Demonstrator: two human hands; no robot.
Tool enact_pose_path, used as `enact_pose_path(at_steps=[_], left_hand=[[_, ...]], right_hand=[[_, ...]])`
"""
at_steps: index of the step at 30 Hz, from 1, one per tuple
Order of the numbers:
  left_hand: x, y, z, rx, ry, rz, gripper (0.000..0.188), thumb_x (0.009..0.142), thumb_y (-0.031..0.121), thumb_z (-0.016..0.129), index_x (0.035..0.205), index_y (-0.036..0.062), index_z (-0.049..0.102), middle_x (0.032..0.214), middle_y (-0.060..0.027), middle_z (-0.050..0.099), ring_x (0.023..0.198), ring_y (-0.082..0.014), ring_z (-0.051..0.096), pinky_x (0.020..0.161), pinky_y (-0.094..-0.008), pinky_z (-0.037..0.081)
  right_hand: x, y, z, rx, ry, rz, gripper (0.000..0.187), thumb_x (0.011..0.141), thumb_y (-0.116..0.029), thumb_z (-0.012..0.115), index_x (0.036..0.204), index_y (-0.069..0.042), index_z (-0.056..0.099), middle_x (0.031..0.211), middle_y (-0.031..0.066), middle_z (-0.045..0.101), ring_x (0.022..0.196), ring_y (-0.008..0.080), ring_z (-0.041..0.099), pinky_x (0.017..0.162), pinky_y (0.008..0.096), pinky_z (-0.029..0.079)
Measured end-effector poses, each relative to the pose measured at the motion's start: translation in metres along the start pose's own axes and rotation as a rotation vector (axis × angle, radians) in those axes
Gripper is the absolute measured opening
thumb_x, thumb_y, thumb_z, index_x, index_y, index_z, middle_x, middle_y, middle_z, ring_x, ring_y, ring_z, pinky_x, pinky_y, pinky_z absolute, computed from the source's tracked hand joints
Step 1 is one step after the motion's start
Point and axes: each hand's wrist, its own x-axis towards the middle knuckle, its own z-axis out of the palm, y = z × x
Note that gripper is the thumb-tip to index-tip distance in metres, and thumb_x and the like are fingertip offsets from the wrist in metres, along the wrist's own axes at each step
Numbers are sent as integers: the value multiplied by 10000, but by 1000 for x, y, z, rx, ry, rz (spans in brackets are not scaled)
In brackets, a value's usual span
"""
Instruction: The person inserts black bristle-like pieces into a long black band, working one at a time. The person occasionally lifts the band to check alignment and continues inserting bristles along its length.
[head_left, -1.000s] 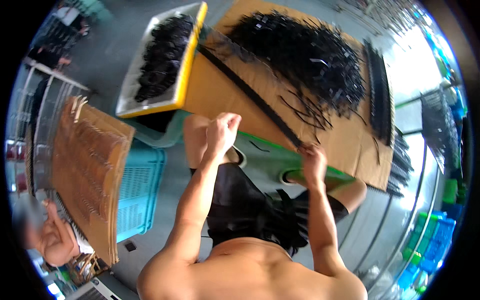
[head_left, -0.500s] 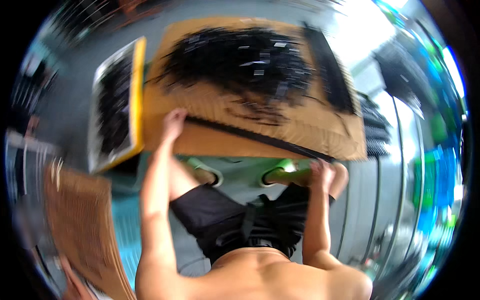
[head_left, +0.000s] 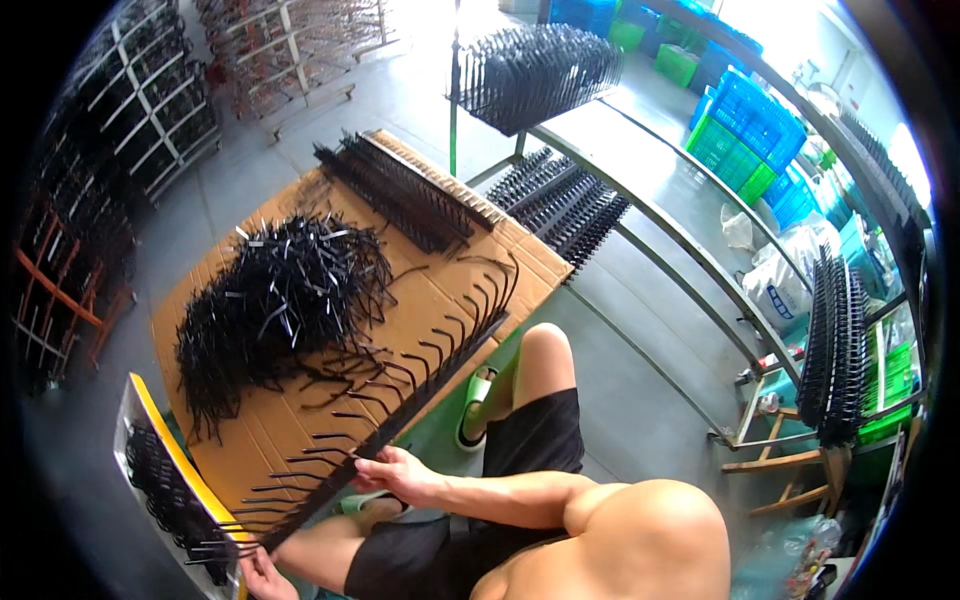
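A long black bar with a row of thin curved prongs (head_left: 385, 430) slants along the near edge of the cardboard-covered table (head_left: 240, 470). My left hand (head_left: 263, 574) grips its lower left end, partly cut by the lower edge of the view. Near the bar's middle, the fingers of my right hand (head_left: 400, 474) are closed on it. Its far end reaches up to the right, past my knee. Beyond the bar lies a heap of loose black strips (head_left: 290, 290), thin and shiny. Several similar black pronged bars (head_left: 405, 190) lie side by side at the table's far edge.
A yellow-edged box (head_left: 170, 440) of black pieces stands left of the table. Metal racks (head_left: 640, 235) on the right carry rows of black pronged bars (head_left: 835, 345). Blue and green crates (head_left: 745, 135) are stacked behind. Loaded racks (head_left: 150, 110) stand at far left.
My view has swung to the right. My right hand has gone from the bar's right end to near its middle; my left hand still holds the left end.
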Motion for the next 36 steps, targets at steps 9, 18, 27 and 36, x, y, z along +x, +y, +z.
enact_pose_path(at_steps=[9,18,27,36], left_hand=[[45,199,268,-473,-749,533,449,791,21,756,1208,45,592,1100,-149,662,917,-202,663,758,-318,574],[145,235,462,-134,-534,230,450,845,248,705,1211,18,579,1135,-155,626,1022,-300,627,882,-391,511],[161,214,556,-150,-361,32,538,757,267,796,1157,13,542,1118,-174,559,998,-322,562,865,-398,484],[177,205,557,-246,-348,-20,375,734,80,784,1061,20,608,1011,-93,594,848,-218,603,775,-339,511]], right_hand=[[-42,-336,-165,-432,791,-1265,153,906,-192,553,902,-63,636,775,15,617,696,131,574,610,284,458],[-125,-632,-442,-648,1565,-1197,176,964,-142,472,933,-46,616,803,50,589,680,183,552,585,358,485],[-17,-732,-504,-689,1471,-1107,214,968,-192,482,1020,-39,622,924,89,624,760,219,614,643,384,538],[125,-796,-526,-816,1414,-845,285,971,-242,492,1108,-31,627,1045,128,660,840,255,675,702,411,590]])
